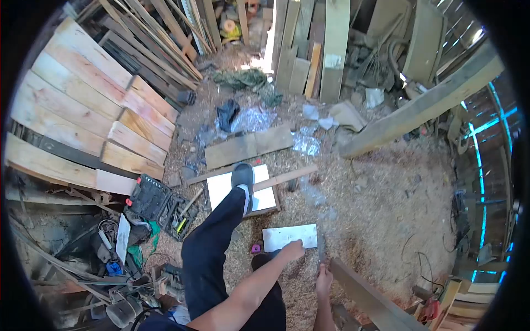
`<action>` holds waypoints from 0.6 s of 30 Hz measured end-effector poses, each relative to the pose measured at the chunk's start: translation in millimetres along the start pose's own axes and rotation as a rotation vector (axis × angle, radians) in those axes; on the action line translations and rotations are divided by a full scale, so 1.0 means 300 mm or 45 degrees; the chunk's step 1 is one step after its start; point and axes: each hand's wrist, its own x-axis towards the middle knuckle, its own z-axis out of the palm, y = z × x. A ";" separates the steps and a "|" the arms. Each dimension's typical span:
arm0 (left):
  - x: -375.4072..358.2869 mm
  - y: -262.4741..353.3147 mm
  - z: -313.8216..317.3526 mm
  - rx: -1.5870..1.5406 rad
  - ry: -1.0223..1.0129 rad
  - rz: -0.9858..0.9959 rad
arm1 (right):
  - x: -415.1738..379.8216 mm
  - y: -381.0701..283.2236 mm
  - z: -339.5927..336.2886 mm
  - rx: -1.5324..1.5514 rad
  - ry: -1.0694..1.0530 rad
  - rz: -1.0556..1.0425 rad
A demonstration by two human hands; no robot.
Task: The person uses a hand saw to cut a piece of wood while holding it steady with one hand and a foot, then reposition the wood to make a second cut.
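Note:
My left hand is closed in a fist at the lower right part of a small white board; whatever its fingers hold is hidden. Just right of that board, my right hand is closed around the near end of a thin grey strip, whose kind I cannot make out. Beside the right hand lies a long wooden plank. Farther forward, my shoe rests on a larger white panel, next to a narrow wooden strip.
An opened black tool case lies at left, near a pink tape measure. Pale boards are stacked at upper left. A weathered board lies ahead. A thick beam slants across the right. Sawdust covers the floor.

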 end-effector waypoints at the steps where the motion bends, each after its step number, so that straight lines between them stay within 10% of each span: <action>1: -0.043 0.035 -0.018 0.007 0.029 0.022 | -0.021 -0.007 -0.021 0.000 -0.036 0.076; 12: -0.603 0.294 -0.468 -0.037 0.408 0.460 | -0.094 0.209 -0.217 -0.809 -0.101 -0.188; 18: -1.003 0.238 -0.833 -0.156 0.760 0.729 | -0.302 0.110 -0.310 -0.614 -0.271 0.000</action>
